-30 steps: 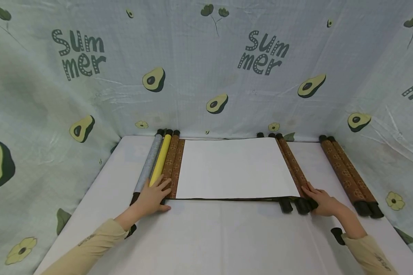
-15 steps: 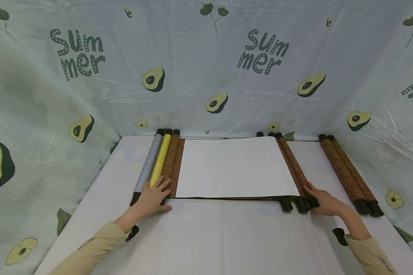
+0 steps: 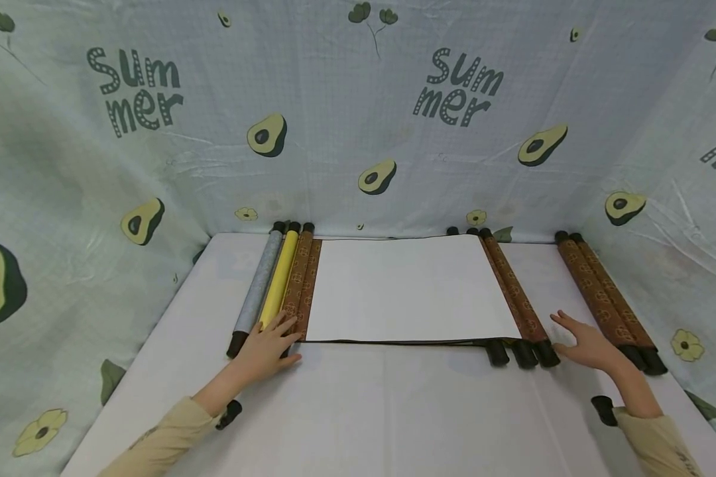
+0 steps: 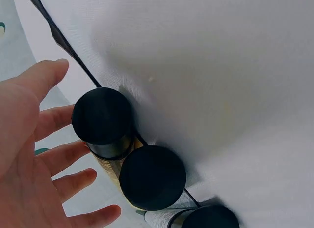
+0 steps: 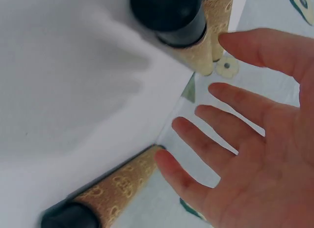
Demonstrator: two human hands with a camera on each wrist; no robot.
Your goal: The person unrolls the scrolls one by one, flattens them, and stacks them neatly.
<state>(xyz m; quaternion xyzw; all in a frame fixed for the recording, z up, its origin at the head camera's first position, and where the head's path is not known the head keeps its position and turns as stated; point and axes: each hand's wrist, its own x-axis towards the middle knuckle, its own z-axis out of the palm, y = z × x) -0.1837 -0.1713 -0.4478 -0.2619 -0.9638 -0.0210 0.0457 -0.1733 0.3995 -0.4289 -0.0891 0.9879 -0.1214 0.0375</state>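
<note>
In the head view, an unrolled scroll (image 3: 408, 288) is lying in the middle of the frame on the white table (image 3: 364, 411), its blank white sheet bordered left and right by brown patterned rollers with black end caps. The left hand (image 3: 267, 348) is resting at the lower left corner of the scroll, fingers nearly straight and spread over the near ends of the brown roller (image 3: 301, 281) and the yellow scroll (image 3: 279, 278) beside it; a grey rolled scroll (image 3: 259, 281) is lying just left of the yellow one. The left wrist view is showing this hand relaxed, gripping nothing, next to the black caps (image 4: 103, 116). The right hand (image 3: 585, 341) is hovering flat with fingers spread and straight, holding nothing, between the scroll's right roller (image 3: 516, 295) and a pair of rolled brown scrolls (image 3: 602, 298) lying further right. An avocado-print cloth (image 3: 358, 119) is hanging behind and around the table.
</note>
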